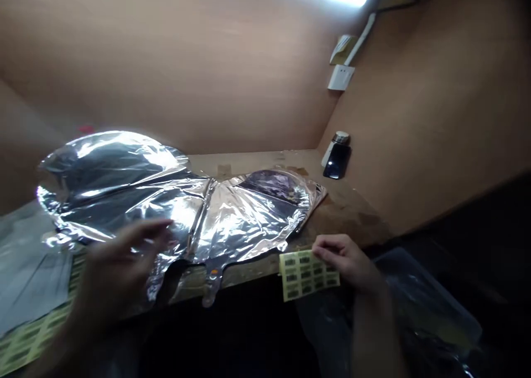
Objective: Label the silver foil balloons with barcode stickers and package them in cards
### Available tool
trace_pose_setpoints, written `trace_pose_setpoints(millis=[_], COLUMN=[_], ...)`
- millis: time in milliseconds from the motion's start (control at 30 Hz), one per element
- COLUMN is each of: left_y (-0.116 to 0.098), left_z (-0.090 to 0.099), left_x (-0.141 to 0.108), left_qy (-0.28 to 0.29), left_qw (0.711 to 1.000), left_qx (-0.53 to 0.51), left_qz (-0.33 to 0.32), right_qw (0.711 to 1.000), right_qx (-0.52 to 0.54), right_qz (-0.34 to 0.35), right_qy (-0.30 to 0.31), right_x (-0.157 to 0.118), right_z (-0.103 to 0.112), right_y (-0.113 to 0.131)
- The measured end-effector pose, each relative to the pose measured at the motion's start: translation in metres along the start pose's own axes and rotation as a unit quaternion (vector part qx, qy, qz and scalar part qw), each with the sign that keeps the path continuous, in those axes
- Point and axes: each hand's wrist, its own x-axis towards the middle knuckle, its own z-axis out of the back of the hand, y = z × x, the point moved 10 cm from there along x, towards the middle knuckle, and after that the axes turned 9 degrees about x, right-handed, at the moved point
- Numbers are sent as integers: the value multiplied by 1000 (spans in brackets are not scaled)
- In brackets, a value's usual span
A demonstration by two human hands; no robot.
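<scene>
A silvery foil balloon (244, 218), flat and creased, covers much of the table in the head view, with a small tail at its front edge. My right hand (342, 256) is closed, pinching the upper right part of a yellowish sheet of barcode stickers (292, 278) at the table's front edge. My left hand (118, 264) is in front of the balloon's left half. Motion smears its fingers, so whether they touch the foil or hold anything is unclear. Another strip of yellowish barcode stickers (31, 336) lies at lower left, partly behind my left forearm.
A dark phone (337, 161) leans by a silver-capped bottle (341, 137) in the back right corner. Brown board walls (166, 63) close in the table, with a white socket (341, 77) on them. White paper (35, 284) lies at left. A clear plastic bin (431, 295) stands at lower right.
</scene>
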Motion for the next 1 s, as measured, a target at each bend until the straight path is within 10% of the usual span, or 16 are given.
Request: trace_pose_setpoints(millis=[100,200,400,600,733,833,1000], left_y=[-30,-38,1,25,21,3,5], left_z=[-95,-137,-130,-117,-107,-120,-144], left_x=[-53,-79,-81,-93,-101,-125,-150], left_qy=[248,302,236,202,180,206,228], left_qw=[942,891,911,917,972,960,925], left_qx=[-224,-331,-315,-308,-149,-7,113], left_qz=[17,72,122,151,5,-191,-283], right_qw=[1000,997,907,875,946,985,984], right_qx=[29,-36,-289,-276,-94,-19,-113], right_qz=[0,59,305,396,311,164,93], right_qy=[6,15,31,41,-23,-42,97], right_x=[-4,8,16,-1,16,54,104], right_z=[-53,-99,-155,-190,-162,-142,-189], right_y=[12,20,38,49,45,19,0])
